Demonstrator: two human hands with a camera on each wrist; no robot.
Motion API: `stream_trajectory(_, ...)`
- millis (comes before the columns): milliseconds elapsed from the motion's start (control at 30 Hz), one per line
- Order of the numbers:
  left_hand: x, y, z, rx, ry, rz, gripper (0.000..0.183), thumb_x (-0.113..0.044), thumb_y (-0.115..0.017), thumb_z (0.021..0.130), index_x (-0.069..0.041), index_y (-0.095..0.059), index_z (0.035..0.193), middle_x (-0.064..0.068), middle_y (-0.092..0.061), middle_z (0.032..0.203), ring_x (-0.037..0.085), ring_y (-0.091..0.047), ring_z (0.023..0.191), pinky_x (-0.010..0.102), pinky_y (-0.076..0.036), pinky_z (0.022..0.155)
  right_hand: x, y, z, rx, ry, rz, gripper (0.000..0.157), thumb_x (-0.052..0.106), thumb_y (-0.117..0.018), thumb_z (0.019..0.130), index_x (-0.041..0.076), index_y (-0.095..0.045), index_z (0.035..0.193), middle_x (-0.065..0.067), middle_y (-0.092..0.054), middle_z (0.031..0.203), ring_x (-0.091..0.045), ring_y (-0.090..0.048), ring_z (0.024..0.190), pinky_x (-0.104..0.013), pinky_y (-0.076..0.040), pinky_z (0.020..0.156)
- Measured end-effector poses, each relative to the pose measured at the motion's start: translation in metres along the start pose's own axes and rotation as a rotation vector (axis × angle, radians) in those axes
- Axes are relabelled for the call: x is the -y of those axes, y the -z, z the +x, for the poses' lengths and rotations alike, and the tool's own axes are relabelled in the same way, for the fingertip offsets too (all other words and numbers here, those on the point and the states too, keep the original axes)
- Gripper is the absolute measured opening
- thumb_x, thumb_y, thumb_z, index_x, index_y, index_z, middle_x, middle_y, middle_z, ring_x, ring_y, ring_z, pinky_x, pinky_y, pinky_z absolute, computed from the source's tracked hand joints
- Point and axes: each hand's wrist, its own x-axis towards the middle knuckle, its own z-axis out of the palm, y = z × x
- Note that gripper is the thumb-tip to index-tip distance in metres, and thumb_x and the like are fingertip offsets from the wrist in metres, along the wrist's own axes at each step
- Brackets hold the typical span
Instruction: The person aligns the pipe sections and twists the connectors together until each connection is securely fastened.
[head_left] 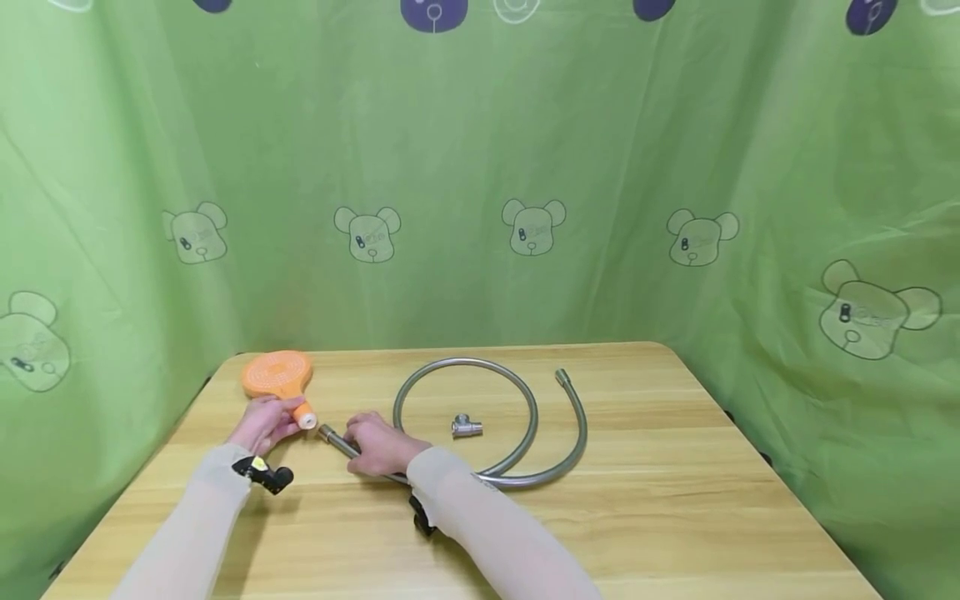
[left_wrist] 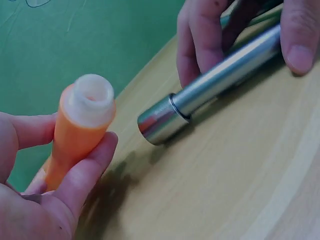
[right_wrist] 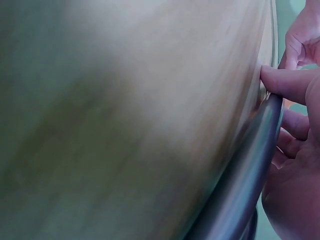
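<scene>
An orange shower head [head_left: 276, 375] lies face up at the table's left, its handle pinched between the thumb and fingers of my left hand [head_left: 264, 422]. The handle's white end [left_wrist: 90, 102] points toward me and shows its opening in the left wrist view. To the right, my right hand [head_left: 380, 445] grips a grey metal shower hose [head_left: 534, 408] a little behind its end, thumb on one side and fingers on the other. The hose's metal end nut [left_wrist: 162, 120] faces the white end, with a small gap between them. In the right wrist view, the hose [right_wrist: 245, 175] runs beneath the thumb.
The hose loops across the middle of the wooden table [head_left: 675, 517], and its other end [head_left: 562, 377] points to the back right. Inside the loop lies a small chrome tee fitting [head_left: 467, 427]. Green curtains [head_left: 450, 275] surround the table at the back and sides.
</scene>
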Motion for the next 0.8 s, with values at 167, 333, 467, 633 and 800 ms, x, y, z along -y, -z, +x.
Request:
stream_trajectory(167, -0.0011, -0.0014, 0.0008, -0.02, -0.033, 0.006, 0.085, -0.005, -0.057, 0.101, -0.001, 0.007, 0.157, 0.011, -0.055, 0.102, 0.011, -0.066, 0.075, 0.027, -0.061, 0.076, -0.0001, -0.0001, -0.0019, 0.003, 0.001, -0.002, 0.036, 0.027, -0.075, 0.087, 0.013, -0.072, 0.12, -0.004, -0.055, 0.145, -0.021, -0.045, 0.137, -0.03, -0.041, 0.111)
stream_trajectory(333, -0.0016, -0.0014, 0.0005, -0.023, -0.059, 0.028, 0.086, -0.006, -0.059, 0.1, -0.006, 0.004, 0.159, 0.009, -0.055, 0.103, 0.012, -0.066, 0.076, 0.027, -0.061, 0.075, 0.0005, 0.0008, -0.0031, 0.002, 0.007, 0.023, 0.039, 0.027, -0.076, 0.087, 0.012, -0.07, 0.122, -0.003, -0.056, 0.144, -0.019, -0.046, 0.134, -0.027, -0.041, 0.109)
stream_trajectory(467, -0.0018, -0.0014, -0.0003, -0.019, -0.081, 0.035, 0.085, -0.006, -0.058, 0.1, -0.008, 0.003, 0.16, 0.007, -0.056, 0.103, 0.012, -0.066, 0.076, 0.027, -0.06, 0.075, 0.0001, 0.0013, -0.0036, -0.018, 0.02, 0.041, 0.042, 0.027, -0.078, 0.085, 0.013, -0.069, 0.123, 0.0, -0.06, 0.138, -0.016, -0.05, 0.127, -0.023, -0.043, 0.104)
stream_trajectory(633, -0.0039, -0.001, -0.0005, -0.01, -0.086, 0.052, 0.087, -0.007, -0.059, 0.1, -0.012, 0.004, 0.161, 0.013, -0.049, 0.117, 0.012, -0.066, 0.079, 0.027, -0.06, 0.078, 0.0003, 0.0015, -0.0038, -0.051, 0.013, 0.101, 0.043, 0.023, -0.079, 0.083, 0.014, -0.068, 0.123, 0.006, -0.065, 0.122, -0.01, -0.053, 0.112, -0.018, -0.045, 0.092)
stream_trajectory(800, -0.0085, 0.0016, -0.0004, -0.004, -0.098, 0.051, 0.089, -0.005, -0.06, 0.099, -0.015, 0.002, 0.162, 0.005, -0.059, 0.102, 0.012, -0.067, 0.078, 0.027, -0.061, 0.078, 0.0015, 0.0025, -0.0068, -0.07, -0.043, 0.208, 0.04, 0.018, -0.08, 0.084, 0.016, -0.068, 0.122, 0.007, -0.065, 0.116, -0.008, -0.053, 0.108, -0.019, -0.046, 0.089)
